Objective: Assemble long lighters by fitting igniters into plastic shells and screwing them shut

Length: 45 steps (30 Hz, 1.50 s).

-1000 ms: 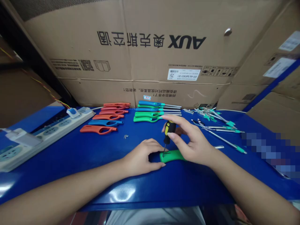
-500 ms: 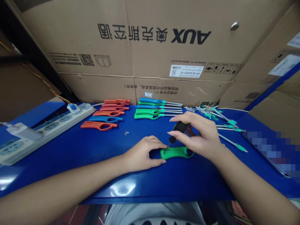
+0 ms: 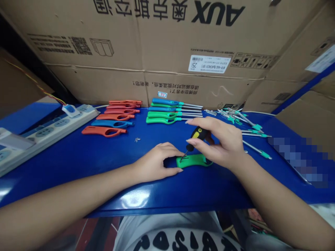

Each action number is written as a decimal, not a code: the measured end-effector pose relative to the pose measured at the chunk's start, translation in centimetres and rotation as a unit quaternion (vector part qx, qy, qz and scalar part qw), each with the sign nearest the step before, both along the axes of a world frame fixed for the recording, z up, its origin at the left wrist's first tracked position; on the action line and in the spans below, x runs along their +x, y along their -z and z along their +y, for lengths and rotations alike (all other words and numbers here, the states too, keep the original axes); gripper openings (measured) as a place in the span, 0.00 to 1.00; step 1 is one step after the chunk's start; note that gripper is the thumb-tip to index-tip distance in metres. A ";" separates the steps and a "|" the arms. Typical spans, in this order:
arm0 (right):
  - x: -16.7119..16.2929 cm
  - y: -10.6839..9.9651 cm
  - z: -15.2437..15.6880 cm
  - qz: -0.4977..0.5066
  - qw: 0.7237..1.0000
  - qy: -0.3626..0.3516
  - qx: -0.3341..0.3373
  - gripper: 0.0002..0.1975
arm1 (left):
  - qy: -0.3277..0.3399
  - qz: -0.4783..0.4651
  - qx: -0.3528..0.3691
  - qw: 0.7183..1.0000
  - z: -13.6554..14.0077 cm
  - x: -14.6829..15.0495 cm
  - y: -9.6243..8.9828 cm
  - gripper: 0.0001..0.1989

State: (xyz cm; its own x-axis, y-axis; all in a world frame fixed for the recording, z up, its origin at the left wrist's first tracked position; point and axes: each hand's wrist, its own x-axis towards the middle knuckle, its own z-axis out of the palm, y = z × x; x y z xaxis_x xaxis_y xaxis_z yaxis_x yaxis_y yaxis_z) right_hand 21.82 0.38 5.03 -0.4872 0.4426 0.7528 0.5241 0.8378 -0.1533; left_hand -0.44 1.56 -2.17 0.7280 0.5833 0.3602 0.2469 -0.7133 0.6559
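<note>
A green lighter handle [image 3: 193, 160] lies on the blue table in front of me. My left hand [image 3: 159, 162] pinches its left end between thumb and fingers. In my right hand [image 3: 222, 141] is a black and yellow screwdriver [image 3: 196, 135], tilted, its tip down at the slotted left part of the handle. The right hand covers part of the handle's looped right end. Beyond my left hand sits a small pile of screws [image 3: 137, 139].
Orange handles and a blue one [image 3: 112, 123] line up at the back left. Green and blue lighters with metal tubes [image 3: 163, 120] lie at the back middle. Metal tubes with green ends [image 3: 258, 151] are scattered right. A power strip [image 3: 52, 130] runs along the left; a cardboard box [image 3: 162, 59] stands behind.
The view has tipped downward, so everything sits higher in the picture. The screwdriver has turned in my right hand, and its yellow side shows more. Both hands keep their hold.
</note>
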 end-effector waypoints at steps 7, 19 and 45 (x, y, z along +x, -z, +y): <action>-0.2 0.1 -0.1 0.051 0.980 -0.048 -0.187 0.20 | -0.002 0.009 -0.002 1.000 -0.2 0.0 -0.5 0.17; -0.4 -0.3 -0.4 0.047 0.970 -0.069 -0.227 0.21 | -0.001 0.009 0.000 1.000 0.0 0.1 -0.1 0.17; -0.2 0.0 -0.4 0.052 0.983 -0.036 -0.170 0.21 | -0.001 0.001 -0.009 1.000 -0.2 0.0 -0.2 0.19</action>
